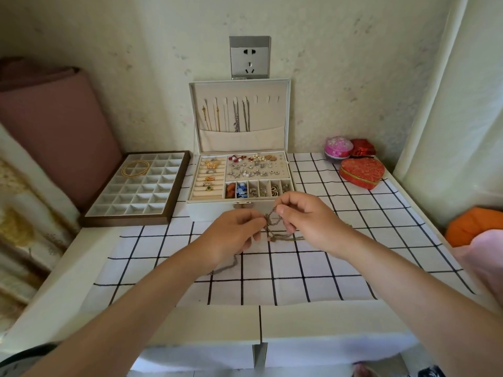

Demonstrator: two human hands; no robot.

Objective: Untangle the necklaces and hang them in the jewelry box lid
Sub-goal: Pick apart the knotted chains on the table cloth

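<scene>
**Knot held in both hands**

Our left hand (pixel 235 231) and right hand (pixel 304 216) each curl tight, pinching the tangled necklaces (pixel 272 223) just above the checked cloth (pixel 299 268), with loose ends trailing onto it. Behind, the upright jewelry box lid (pixel 272 118) holds several hanging chains (pixel 236 118).

necklace tangle (pixel 272 225) partly behind fingers (pixel 281 211), orange bundle (pixel 475 225) cut off

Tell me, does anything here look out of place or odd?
Only the tangled necklaces, pinched between the left hand and right hand, one chain trailing across the checked cloth. Nothing looks spilled or damaged.
</scene>
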